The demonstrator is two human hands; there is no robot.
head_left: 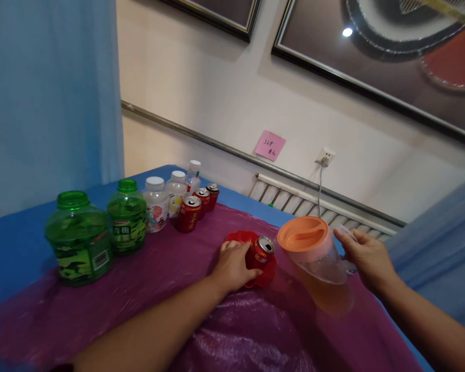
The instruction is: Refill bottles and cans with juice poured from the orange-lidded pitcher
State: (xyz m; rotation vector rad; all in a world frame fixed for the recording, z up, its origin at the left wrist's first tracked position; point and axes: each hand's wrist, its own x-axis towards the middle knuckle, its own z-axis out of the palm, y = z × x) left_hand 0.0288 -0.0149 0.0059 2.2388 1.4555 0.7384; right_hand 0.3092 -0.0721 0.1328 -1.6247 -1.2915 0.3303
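My left hand [232, 266] is wrapped around a red drink can [261, 251] that stands with its opened top up on a red tray-like dish [266, 277]. My right hand [366, 258] grips the handle of a clear plastic pitcher [321, 268] with an orange lid [303, 233]. The pitcher is tilted toward the can and holds amber liquid in its lower part. Both rest over a purple plastic sheet [170, 289] on the table.
Along the table's far left stand two green jars [80, 243], several white-capped bottles [155, 204] and three red cans [189, 213]. A blue cloth [15, 243] covers the table under the sheet. Blue curtains hang left and right; a radiator and wall socket are behind.
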